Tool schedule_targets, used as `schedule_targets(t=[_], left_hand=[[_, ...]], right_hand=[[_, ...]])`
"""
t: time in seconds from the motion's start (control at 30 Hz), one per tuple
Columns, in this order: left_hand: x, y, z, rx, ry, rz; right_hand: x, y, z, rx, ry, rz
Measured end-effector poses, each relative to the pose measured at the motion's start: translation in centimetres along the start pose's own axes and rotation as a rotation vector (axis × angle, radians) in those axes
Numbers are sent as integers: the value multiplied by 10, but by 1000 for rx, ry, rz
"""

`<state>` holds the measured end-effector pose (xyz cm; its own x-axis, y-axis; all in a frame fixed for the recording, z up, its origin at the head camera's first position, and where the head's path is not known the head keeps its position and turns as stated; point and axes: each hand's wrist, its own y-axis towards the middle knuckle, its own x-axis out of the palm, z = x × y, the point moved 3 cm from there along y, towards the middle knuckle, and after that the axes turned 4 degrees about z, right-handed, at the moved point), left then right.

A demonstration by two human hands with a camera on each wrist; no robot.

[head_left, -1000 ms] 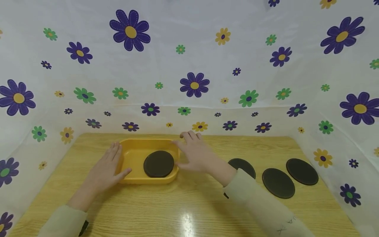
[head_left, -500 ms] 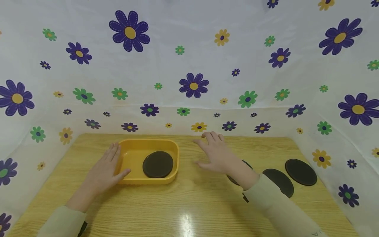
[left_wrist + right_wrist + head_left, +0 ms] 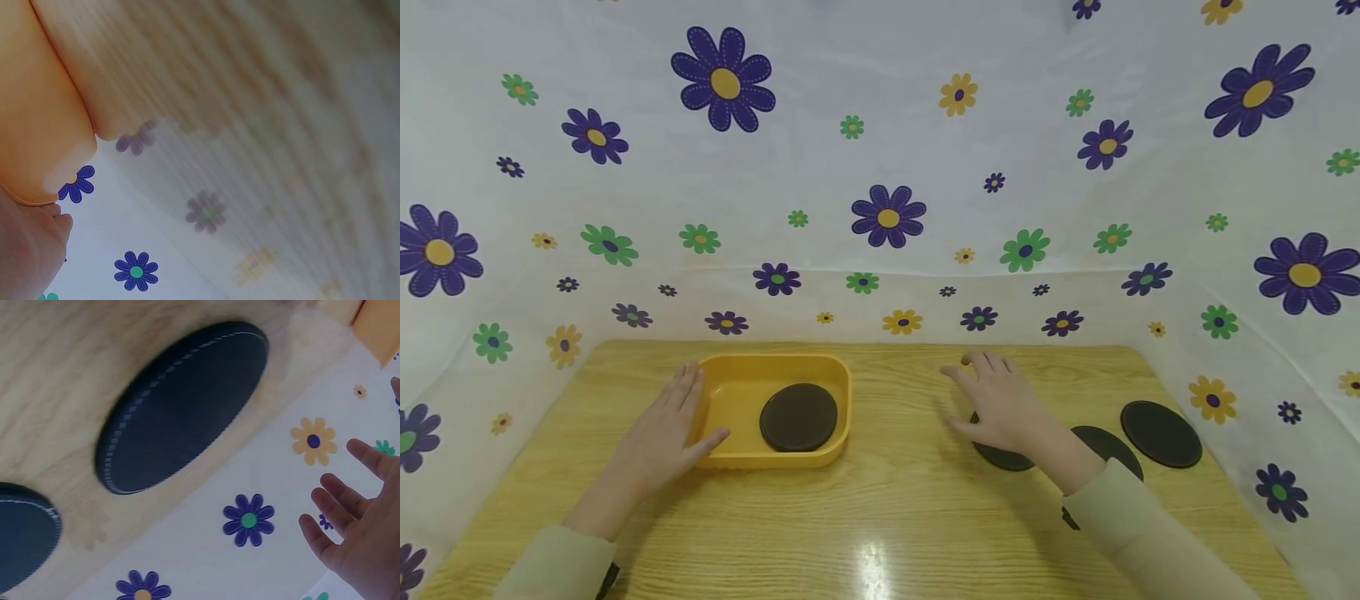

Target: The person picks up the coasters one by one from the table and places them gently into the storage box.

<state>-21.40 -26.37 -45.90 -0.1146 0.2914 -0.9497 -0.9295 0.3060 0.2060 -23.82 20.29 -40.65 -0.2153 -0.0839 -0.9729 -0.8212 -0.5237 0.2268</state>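
Straight fingers of my left hand (image 3: 658,437) rest along the left side of a yellow tray (image 3: 775,460), the thumb over its near rim. Inside the tray, toward its right end, lies a round black coaster (image 3: 799,417). My right hand (image 3: 1007,408) hovers, fingers spread and holding nothing, above the nearest of three black coasters on the table; that coaster (image 3: 1003,457) is partly covered by the hand. In the right wrist view, a stitched edge shows on a coaster (image 3: 184,412), with the loose fingers off to the side.
Farther right lie two more coasters, one (image 3: 1108,450) partly behind the right forearm and one (image 3: 1161,434) near the table's right edge. The wooden table (image 3: 820,533) is bounded at the back and sides by a white flower-printed cloth (image 3: 820,167).
My right hand has moved away from the tray's right end to over the loose coasters at the right. My left hand and the coaster in the tray have stayed put.
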Motion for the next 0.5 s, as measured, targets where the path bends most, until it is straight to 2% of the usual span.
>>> schedule_targets(t=[0.5], left_hand=[[-2, 1, 2, -3, -2, -2]], right_hand=[[27, -36, 29, 77, -15, -41]])
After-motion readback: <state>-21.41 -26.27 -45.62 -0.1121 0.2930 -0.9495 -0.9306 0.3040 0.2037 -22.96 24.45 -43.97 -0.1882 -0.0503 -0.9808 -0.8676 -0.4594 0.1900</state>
